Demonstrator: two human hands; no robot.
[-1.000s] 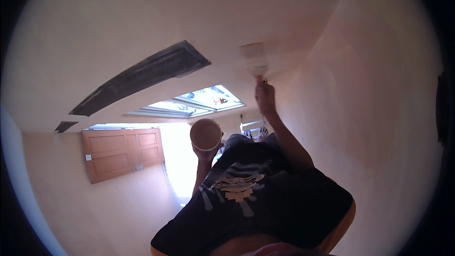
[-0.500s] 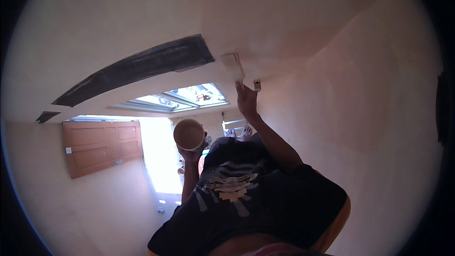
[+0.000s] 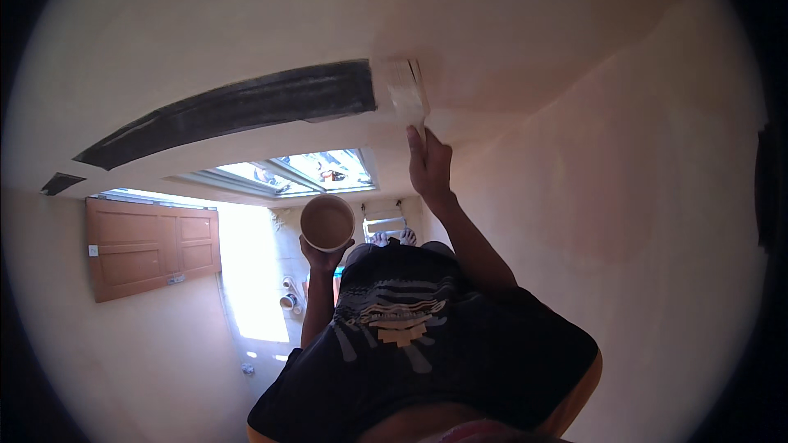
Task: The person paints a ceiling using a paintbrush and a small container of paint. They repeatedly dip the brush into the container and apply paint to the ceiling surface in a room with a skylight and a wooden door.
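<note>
My right hand (image 3: 431, 166) is raised and closed around the handle of a wide, flat paintbrush (image 3: 405, 98). Its pale bristles lie against the wall (image 3: 468, 41), just right of a long dark strip (image 3: 246, 111). A darker, damp-looking patch spreads around the bristle tips. Lower and to the left, my left hand (image 3: 323, 258) grips a round white-rimmed tub (image 3: 328, 203) from below. Pinkish-beige paint appears to be inside it, though how full it is I cannot tell.
Below the dark strip is a bright window (image 3: 320, 172). A brown panelled door (image 3: 154, 246) stands at the left beside a sunlit opening. Far below, my feet (image 3: 396, 238) are on a pale ladder (image 3: 384, 217). Small containers (image 3: 289, 301) sit on the floor. Another wall (image 3: 624, 197) rises at right.
The brush and my right hand have moved upward on the wall. The tub, still in my left hand, shows its opening more squarely. The view has shifted slightly, moving window and door leftward.
</note>
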